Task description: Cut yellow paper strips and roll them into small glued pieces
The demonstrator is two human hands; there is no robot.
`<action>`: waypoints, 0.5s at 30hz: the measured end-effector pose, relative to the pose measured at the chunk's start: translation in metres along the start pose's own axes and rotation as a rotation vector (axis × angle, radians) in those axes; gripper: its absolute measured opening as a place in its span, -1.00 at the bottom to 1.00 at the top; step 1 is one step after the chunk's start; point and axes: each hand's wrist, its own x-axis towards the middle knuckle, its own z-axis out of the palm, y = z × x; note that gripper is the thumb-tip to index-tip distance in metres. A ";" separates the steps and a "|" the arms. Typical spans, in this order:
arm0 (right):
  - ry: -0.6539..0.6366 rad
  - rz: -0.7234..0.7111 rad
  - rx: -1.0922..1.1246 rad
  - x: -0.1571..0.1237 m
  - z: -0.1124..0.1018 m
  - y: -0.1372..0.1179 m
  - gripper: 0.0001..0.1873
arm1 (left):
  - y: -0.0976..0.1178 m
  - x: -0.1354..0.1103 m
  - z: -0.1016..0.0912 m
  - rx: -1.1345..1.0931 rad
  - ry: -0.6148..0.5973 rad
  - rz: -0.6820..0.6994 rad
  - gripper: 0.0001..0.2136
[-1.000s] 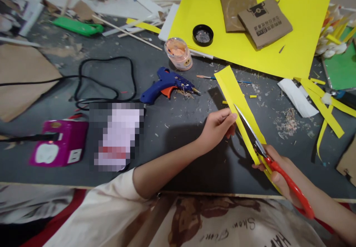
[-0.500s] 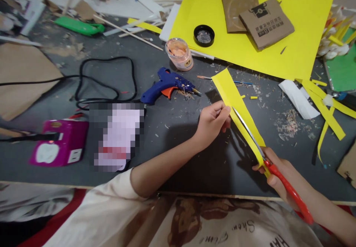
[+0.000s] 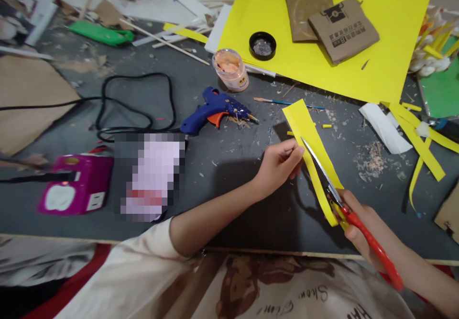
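Note:
My left hand point(image 3: 281, 168) pinches the left edge of a yellow paper strip point(image 3: 311, 135) between thumb and fingers. With my right hand point(image 3: 362, 221) I grip red-handled scissors point(image 3: 371, 242), whose metal blades run lengthwise along the strip, tips close to my left fingertips. A narrow cut band of the yellow paper curls away on the left of the blades, and its lower end hangs near my right fingers. Part of the strip's lower end is hidden behind the scissors and my right hand.
A blue glue gun point(image 3: 215, 111) lies left of my hands, beside an open jar point(image 3: 230, 70) of peach paste. A paintbrush point(image 3: 287, 103) lies behind the strip. Further off is a large yellow sheet point(image 3: 322, 77) bearing cardboard pieces point(image 3: 344, 29). Yellow strips point(image 3: 418, 142) lie at right.
My left hand and the paper's upper end have shifted slightly right and toward me. The cut band now bows further away from the blades; the scissors' handles have hardly moved.

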 end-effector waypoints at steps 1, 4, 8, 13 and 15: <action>-0.012 0.003 0.015 0.000 0.000 0.000 -0.33 | 0.000 -0.001 0.001 -0.005 -0.005 -0.006 -0.64; -0.009 0.014 0.031 0.000 0.001 0.000 -0.33 | 0.000 -0.002 0.002 -0.044 -0.017 -0.022 -0.63; -0.008 0.033 0.057 -0.001 0.003 0.001 -0.31 | 0.001 -0.003 0.004 -0.078 -0.024 -0.035 -0.61; -0.027 0.048 0.020 -0.002 0.003 0.002 -0.32 | 0.000 -0.002 0.001 -0.091 -0.021 -0.039 -0.62; -0.035 0.052 0.000 -0.002 0.002 0.001 -0.36 | -0.002 0.000 0.000 -0.113 -0.012 -0.040 -0.63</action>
